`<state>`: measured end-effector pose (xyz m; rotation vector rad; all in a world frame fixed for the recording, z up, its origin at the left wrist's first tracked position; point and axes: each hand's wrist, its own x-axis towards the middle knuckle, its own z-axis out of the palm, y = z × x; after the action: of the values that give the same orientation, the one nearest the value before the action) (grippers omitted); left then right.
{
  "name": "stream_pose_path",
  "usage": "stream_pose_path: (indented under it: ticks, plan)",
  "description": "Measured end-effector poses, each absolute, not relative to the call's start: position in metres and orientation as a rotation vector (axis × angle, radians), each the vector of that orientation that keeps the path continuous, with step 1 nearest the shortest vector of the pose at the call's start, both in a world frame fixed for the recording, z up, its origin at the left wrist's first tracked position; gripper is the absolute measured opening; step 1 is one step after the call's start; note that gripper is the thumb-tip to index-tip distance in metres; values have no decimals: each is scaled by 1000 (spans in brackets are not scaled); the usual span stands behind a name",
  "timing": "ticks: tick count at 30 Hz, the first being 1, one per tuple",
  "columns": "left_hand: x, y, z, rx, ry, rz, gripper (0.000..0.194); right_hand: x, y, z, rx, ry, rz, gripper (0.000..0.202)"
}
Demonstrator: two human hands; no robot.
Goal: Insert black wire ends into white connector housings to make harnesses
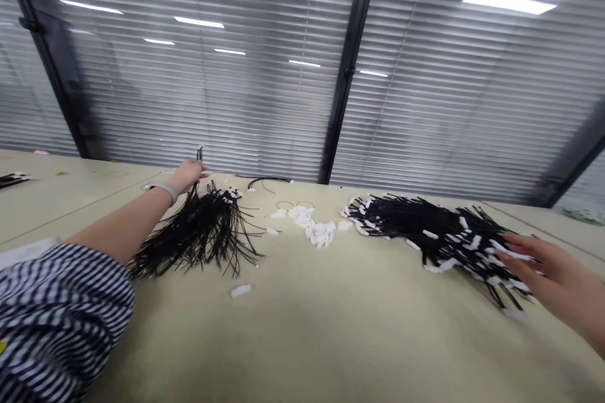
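My left hand [189, 173] is closed around a few thin black cables whose ends stick up above the fingers. It is raised at the far side of the left pile of black cables [196, 233], which fans out loosely over the table. My right hand [553, 271] reaches over the near end of the right pile of black cables [416, 217], fingers stretched out and apart, among the white tips. That pile carries many white end pieces, some of them just under my fingers. Whether those fingertips touch a cable, I cannot tell.
Small white pieces [321, 233] lie heaped between the piles, with one loose white piece [241, 290] nearer to me. Two yellowish rubber bands [285, 204] and stray black cables [267, 179] are farther back. Window blinds [265, 88] rise behind the table [302, 334].
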<state>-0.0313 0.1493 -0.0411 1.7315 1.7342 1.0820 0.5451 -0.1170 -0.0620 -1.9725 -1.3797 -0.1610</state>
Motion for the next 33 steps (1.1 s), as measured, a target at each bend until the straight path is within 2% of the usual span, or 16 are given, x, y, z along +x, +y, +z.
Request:
stream_pose_path:
  ticks: [4,7,10,11,13,16,19,21,26,33]
  plan:
    - [-25,133,8,1632,1469,1399,24,506,-108,-35,-1769,-1522,-48,34]
    - [-11,98,57,1646,1253,1585,12,444,-101,-12,-1528,-1649,62,38]
    - [24,47,97,1624,765,1644,27,369,-92,7,-1342,-1878,223,46]
    - [40,30,105,1613,705,1731,28,344,-88,13,-1276,-1934,302,53]
    - [73,0,112,1643,639,1691,31,297,-80,21,-1055,-1975,460,68]
    - [112,-28,104,1719,452,1518,26,249,-68,28,-783,-1878,849,72]
    - [123,-37,90,1755,450,1364,26,240,-59,26,-694,-1809,1085,32]
    - [117,-39,83,1767,486,1331,27,256,-59,20,-745,-1786,1208,23]
    - [91,-45,67,1813,672,1151,20,327,-78,11,-1061,-1939,1353,29]
    - [106,-60,8,1738,805,645,20,391,-110,-2,-1558,-2247,1260,42]
